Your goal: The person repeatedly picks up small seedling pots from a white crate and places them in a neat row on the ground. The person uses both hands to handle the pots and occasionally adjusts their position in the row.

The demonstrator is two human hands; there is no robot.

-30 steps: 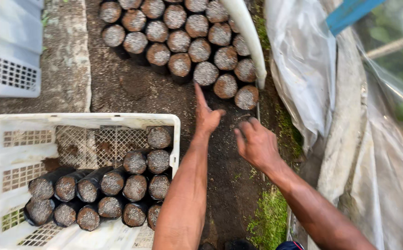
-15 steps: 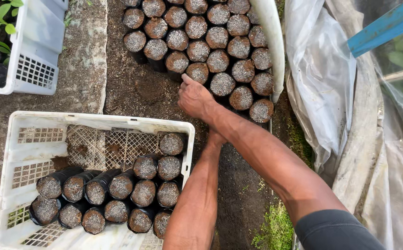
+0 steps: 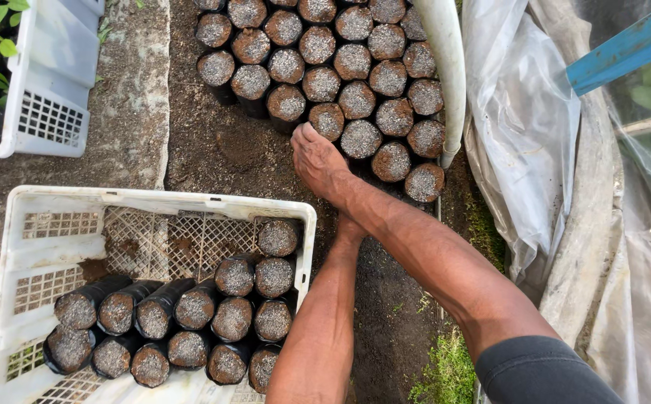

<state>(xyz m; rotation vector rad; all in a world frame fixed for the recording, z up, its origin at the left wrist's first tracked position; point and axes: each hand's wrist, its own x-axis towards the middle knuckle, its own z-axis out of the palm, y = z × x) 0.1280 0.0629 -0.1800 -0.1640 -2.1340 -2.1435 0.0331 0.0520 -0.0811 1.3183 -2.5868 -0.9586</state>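
My right hand [image 3: 316,159] reaches across to the near edge of a block of black soil-filled nursery bags [image 3: 355,75] standing on bare earth. Its back faces the camera and its fingers point down beside the nearest bag [image 3: 327,120], touching it; the fingertips are hidden. My left forearm [image 3: 325,322] comes up from the bottom and passes under my right forearm, which hides my left hand. A white plastic crate [image 3: 26,254] lies at lower left, with several soil bags [image 3: 243,299] packed in its near right part.
A second white crate [image 3: 56,82] with a green plant stands at top left. A white pipe [image 3: 449,67] borders the bag block on the right. Beyond it lie clear plastic sheeting [image 3: 535,135] and a blue bar [image 3: 625,45]. Grass [image 3: 445,374] grows at the bottom.
My right hand moved left and forward, crossing over my left arm to the edge of the bag block. My left hand, visible a second ago, is now covered. The view shifted closer.
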